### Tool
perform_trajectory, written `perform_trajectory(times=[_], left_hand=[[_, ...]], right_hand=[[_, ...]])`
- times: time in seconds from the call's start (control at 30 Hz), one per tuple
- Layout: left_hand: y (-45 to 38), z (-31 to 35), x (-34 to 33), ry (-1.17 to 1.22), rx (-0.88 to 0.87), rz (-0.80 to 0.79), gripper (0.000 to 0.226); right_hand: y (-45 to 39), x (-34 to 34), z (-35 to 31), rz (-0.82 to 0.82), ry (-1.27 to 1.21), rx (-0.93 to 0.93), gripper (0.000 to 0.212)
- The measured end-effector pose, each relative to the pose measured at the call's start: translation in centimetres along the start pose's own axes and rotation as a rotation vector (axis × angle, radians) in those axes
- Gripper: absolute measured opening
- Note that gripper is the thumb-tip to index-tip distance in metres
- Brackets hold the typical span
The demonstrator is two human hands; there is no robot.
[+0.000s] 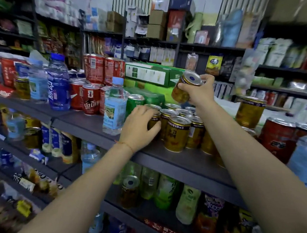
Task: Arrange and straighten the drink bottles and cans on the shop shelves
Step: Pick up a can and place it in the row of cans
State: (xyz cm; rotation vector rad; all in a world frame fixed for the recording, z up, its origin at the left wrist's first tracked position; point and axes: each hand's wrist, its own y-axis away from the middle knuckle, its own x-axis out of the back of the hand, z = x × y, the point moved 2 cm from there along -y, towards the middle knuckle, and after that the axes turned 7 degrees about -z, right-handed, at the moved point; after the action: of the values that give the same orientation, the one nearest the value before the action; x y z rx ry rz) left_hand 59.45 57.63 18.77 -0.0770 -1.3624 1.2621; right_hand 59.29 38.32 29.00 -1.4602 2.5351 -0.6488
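The dark shelf [182, 161] is the biggest thing here, and it holds many drinks. A green box [152, 74] lies at the back. Red cans [90, 100] stand to the left. A clear water bottle [114, 107] stands near the front edge. A bunch of gold cans [177, 134] stands close together in the middle. The left hand [140, 128] has its fingers curled round the gold can at the left of the bunch. The right hand [196, 92] holds one gold can [185, 87] up in the air above the bunch, tipped over, with fingers wrapped round it.
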Motion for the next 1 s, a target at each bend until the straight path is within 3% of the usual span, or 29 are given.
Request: perform_trajectory(times=[0.2,0.5,0.77,0.9,1.0], left_hand=[[0.1,-0.7,-1.0,0.059,-0.041,0.086,0.036],[0.1,-1.1,-1.2,0.061,-0.08,0.134,0.035],[0.2,-1.1,-1.2,0.033,-0.079,0.125,0.036],[0.3,-0.8,-1.0,0.041,-0.066,0.082,0.041],[1.4,-0.8,-0.1,0.136,-0.031,0.141,0.044]], right_hand=[[-2.9,-2.4,1.0,-0.016,0.228,-0.025,0.072],[-3.8,-3.4,1.5,-0.088,0.524,-0.085,0.069],[-2.8,-3.5,1.3,-0.11,0.637,-0.112,0.09],[-0.9,-3.7,-0.5,0.022,0.601,-0.007,0.071],[1.9,-5.2,-3.0,-0.009,0.546,0.162,0.038]])
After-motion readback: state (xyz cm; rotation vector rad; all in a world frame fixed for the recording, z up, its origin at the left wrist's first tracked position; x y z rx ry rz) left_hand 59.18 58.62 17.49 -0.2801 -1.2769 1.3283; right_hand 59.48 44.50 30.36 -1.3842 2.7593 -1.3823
